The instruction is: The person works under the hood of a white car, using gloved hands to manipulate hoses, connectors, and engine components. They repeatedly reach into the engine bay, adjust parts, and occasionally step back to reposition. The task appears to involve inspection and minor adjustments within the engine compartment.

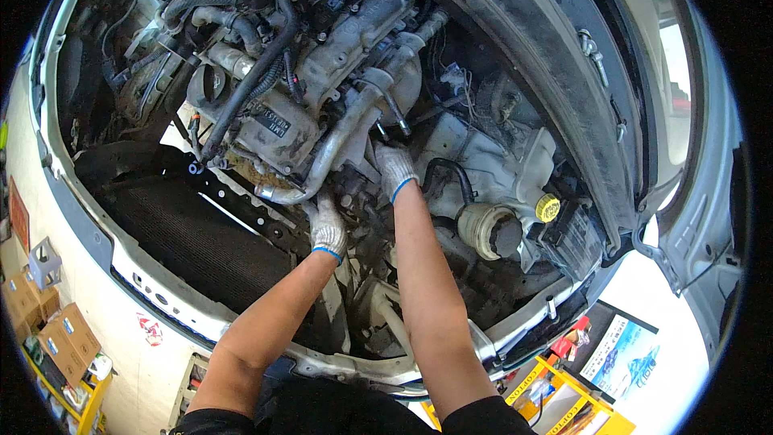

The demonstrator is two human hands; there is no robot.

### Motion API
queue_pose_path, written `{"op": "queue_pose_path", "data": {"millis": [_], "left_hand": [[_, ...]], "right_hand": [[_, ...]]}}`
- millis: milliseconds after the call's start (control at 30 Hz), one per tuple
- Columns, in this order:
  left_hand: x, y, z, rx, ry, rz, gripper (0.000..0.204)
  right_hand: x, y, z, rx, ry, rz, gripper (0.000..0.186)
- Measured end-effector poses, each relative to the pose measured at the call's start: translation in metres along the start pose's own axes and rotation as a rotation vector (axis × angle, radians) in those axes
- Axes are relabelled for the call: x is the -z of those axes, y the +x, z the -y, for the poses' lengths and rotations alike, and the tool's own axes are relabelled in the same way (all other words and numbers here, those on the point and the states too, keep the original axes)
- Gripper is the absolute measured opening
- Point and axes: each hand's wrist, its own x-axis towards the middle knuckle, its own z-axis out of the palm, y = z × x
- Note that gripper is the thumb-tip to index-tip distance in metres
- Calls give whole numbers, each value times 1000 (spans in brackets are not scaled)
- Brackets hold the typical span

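Observation:
Both my hands wear white knit gloves with blue cuffs and reach down into an open engine bay. My left hand (327,229) is beneath the curved metal pipe (332,145), at the near side of the engine (278,125). Its fingers are hidden under the pipe and the parts around it. My right hand (394,167) is farther in, against the engine's right side, just below a small metal stub (400,122). Its fingertips go out of sight among dark parts, so anything held there is hidden.
Right of my right arm are a white plastic tank (483,157), a yellow cap (547,208) and a round reservoir (489,229). A dark radiator (177,217) lies left of my left arm. Cardboard boxes (68,342) stand at lower left, a yellow rack (555,399) at lower right.

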Motion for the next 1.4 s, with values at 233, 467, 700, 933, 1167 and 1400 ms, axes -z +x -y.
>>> {"op": "queue_pose_path", "data": {"millis": [233,467,700,933,1167,1400], "left_hand": [[15,27,11,119,-77,6,54],[27,67,60,179,-173,232,46],[20,46,24,216,-216,161,49],[8,34,26,276,-182,280,52],[20,38,15,193,-185,172,51],[13,35,15,236,-214,134,49]], "right_hand": [[15,-52,40,-101,272,90,43],[-6,39,-40,169,229,-21,37],[4,-24,12,10,409,132,32],[1,23,-28,225,77,82,38],[-2,-5,-4,25,604,320,41],[6,7,-8,46,319,232,48]]}}
